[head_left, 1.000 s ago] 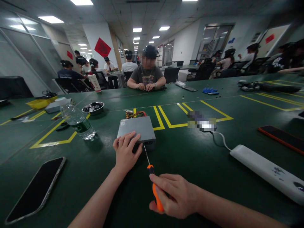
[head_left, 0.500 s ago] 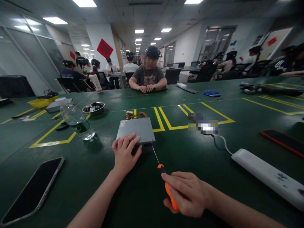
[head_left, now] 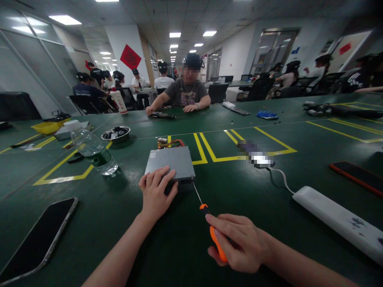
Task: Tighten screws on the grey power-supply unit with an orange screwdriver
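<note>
A grey computer power supply [head_left: 176, 161] lies flat on the green table, its bundle of coloured wires [head_left: 170, 143] at the far side. My left hand [head_left: 157, 189] grips its near left edge, fingers spread over the top and thumb against the near face. Wrapped in my right hand [head_left: 239, 241] is an orange and black screwdriver [head_left: 214, 229]. Its thin shaft points up and left, and the tip meets the near face of the power supply close to the right corner. Whether the tip sits in a screw is too small to tell.
Left of the power supply lean a tilted water bottle [head_left: 98, 157], a metal bowl [head_left: 116, 135] of small parts and a phone [head_left: 38, 239]. On the right lie a white power strip [head_left: 335, 221], a cabled device [head_left: 255, 153] and a red-edged phone [head_left: 357, 175]. A person [head_left: 187, 89] sits opposite.
Both my hands, the power supply and the screwdriver hold nearly the same places. The person opposite has moved one hand out to a dark object on the table. The view has shifted slightly.
</note>
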Available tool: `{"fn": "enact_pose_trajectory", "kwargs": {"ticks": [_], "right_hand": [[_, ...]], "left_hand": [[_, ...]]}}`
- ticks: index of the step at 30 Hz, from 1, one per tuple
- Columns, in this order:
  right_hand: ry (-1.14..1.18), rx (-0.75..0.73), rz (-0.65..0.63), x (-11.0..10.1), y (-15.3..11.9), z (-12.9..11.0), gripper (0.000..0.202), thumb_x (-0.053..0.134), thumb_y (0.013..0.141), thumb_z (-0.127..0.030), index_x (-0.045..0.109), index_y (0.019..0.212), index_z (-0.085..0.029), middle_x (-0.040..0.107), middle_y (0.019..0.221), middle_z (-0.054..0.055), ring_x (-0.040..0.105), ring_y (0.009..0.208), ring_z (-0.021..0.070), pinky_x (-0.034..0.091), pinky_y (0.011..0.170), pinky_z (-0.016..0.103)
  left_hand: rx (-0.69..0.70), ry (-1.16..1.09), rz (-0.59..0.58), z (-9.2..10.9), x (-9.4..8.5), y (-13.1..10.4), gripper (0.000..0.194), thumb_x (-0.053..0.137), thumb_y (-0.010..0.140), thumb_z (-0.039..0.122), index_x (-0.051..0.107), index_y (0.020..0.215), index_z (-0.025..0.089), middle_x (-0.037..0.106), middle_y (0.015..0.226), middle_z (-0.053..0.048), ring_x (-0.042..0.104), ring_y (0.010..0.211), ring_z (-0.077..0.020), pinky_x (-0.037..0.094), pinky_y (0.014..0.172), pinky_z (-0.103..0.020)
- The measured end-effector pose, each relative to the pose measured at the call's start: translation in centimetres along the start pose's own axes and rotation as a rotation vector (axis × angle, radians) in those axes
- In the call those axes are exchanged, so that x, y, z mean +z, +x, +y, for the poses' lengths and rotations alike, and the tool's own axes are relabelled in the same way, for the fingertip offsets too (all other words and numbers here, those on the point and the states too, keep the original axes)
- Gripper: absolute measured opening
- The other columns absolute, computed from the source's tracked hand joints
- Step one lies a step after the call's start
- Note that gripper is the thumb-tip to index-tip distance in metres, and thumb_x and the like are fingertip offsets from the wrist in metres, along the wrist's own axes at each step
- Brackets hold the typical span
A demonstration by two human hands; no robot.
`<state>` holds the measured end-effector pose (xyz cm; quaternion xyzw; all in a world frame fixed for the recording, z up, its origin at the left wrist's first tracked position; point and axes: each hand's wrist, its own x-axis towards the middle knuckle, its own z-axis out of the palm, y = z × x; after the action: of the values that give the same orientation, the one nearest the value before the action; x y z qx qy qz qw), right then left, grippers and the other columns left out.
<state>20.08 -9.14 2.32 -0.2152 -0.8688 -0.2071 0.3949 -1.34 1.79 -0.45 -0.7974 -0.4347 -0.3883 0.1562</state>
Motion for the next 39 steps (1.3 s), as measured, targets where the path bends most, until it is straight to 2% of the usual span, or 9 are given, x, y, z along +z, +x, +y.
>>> {"fn": "enact_pose_trajectory", "kwargs": {"ticks": [6, 11, 15, 18, 23, 27, 30, 34, 39], "right_hand": [[0.045, 0.096, -0.062, 0.9, -0.5, -1.1, 0.011, 0.051, 0.082, -0.015, 0.061, 0.085, -0.009, 0.067, 0.083, 0.012, 0.061, 0.060, 0.0113, 0.053, 0.060, 0.022], [0.000, -0.006, -0.215, 1.2, -0.7, -1.5, 0.011, 0.057, 0.081, -0.021, 0.061, 0.090, -0.018, 0.065, 0.092, 0.010, 0.058, 0.062, 0.0123, 0.050, 0.058, 0.024], [0.041, 0.012, -0.280, 0.3, -0.6, -1.2, 0.026, 0.047, 0.087, -0.033, 0.061, 0.099, -0.014, 0.063, 0.096, 0.016, 0.061, 0.071, 0.0168, 0.051, 0.063, 0.028], [0.049, -0.035, -0.243, 0.1, -0.8, -1.2, 0.023, 0.051, 0.086, -0.027, 0.061, 0.098, -0.010, 0.064, 0.099, 0.016, 0.060, 0.068, 0.0148, 0.050, 0.063, 0.027], [0.037, -0.014, -0.147, 0.8, -1.1, -1.3, 0.018, 0.057, 0.085, -0.027, 0.059, 0.075, -0.012, 0.066, 0.096, 0.016, 0.057, 0.061, 0.0123, 0.048, 0.055, 0.025], [0.107, 0.030, -0.204, 0.7, -1.1, -1.3, 0.030, 0.047, 0.090, -0.037, 0.059, 0.093, -0.009, 0.063, 0.099, 0.018, 0.062, 0.075, 0.0177, 0.051, 0.065, 0.028], [0.106, 0.014, -0.279, 0.5, -1.0, -1.3, 0.030, 0.043, 0.089, -0.032, 0.056, 0.107, -0.011, 0.062, 0.102, 0.017, 0.062, 0.073, 0.0183, 0.051, 0.065, 0.031], [0.095, -0.013, -0.237, 0.7, -1.0, -1.3, 0.028, 0.050, 0.088, -0.034, 0.059, 0.097, -0.008, 0.064, 0.098, 0.017, 0.061, 0.067, 0.0159, 0.050, 0.062, 0.029], [0.138, 0.040, -0.182, 1.2, -1.4, -1.2, 0.040, 0.045, 0.090, -0.045, 0.055, 0.095, -0.007, 0.063, 0.099, 0.020, 0.061, 0.091, 0.0210, 0.050, 0.068, 0.029]], "left_hand": [[-0.004, -0.004, -0.002, 0.1, 0.0, 0.0, 0.030, 0.058, 0.079, 0.030, 0.057, 0.109, 0.028, 0.061, 0.116, -0.003, 0.052, 0.107, -0.0228, 0.026, 0.092, -0.042], [-0.003, -0.001, 0.001, 0.2, -0.1, 0.0, 0.029, 0.057, 0.079, 0.029, 0.057, 0.108, 0.029, 0.061, 0.116, -0.003, 0.052, 0.106, -0.0225, 0.026, 0.092, -0.042], [-0.005, 0.003, -0.003, 0.2, -0.1, 0.0, 0.029, 0.057, 0.080, 0.030, 0.057, 0.109, 0.029, 0.061, 0.116, -0.003, 0.052, 0.106, -0.0224, 0.026, 0.091, -0.043], [-0.003, 0.002, -0.002, 0.2, -0.1, 0.0, 0.029, 0.057, 0.080, 0.030, 0.057, 0.109, 0.029, 0.061, 0.116, -0.003, 0.052, 0.107, -0.0225, 0.026, 0.091, -0.042], [-0.004, -0.003, -0.002, 0.2, -0.2, -0.1, 0.030, 0.057, 0.080, 0.030, 0.057, 0.109, 0.028, 0.061, 0.116, -0.003, 0.052, 0.107, -0.0226, 0.026, 0.091, -0.042], [-0.004, -0.006, -0.006, 0.1, -0.1, -0.1, 0.029, 0.057, 0.080, 0.030, 0.057, 0.109, 0.029, 0.061, 0.116, -0.003, 0.052, 0.107, -0.0228, 0.026, 0.091, -0.043], [-0.006, -0.016, -0.008, 0.1, -0.1, -0.1, 0.030, 0.057, 0.079, 0.030, 0.057, 0.109, 0.029, 0.061, 0.116, -0.004, 0.052, 0.107, -0.0232, 0.026, 0.091, -0.043], [-0.003, -0.021, -0.003, 0.1, -0.1, -0.1, 0.031, 0.057, 0.079, 0.029, 0.057, 0.110, 0.029, 0.061, 0.116, -0.004, 0.052, 0.107, -0.0236, 0.026, 0.091, -0.043], [-0.006, -0.020, 0.002, 0.1, -0.1, 0.0, 0.030, 0.057, 0.079, 0.029, 0.057, 0.109, 0.029, 0.061, 0.116, -0.004, 0.052, 0.106, -0.0234, 0.026, 0.091, -0.043]]}}
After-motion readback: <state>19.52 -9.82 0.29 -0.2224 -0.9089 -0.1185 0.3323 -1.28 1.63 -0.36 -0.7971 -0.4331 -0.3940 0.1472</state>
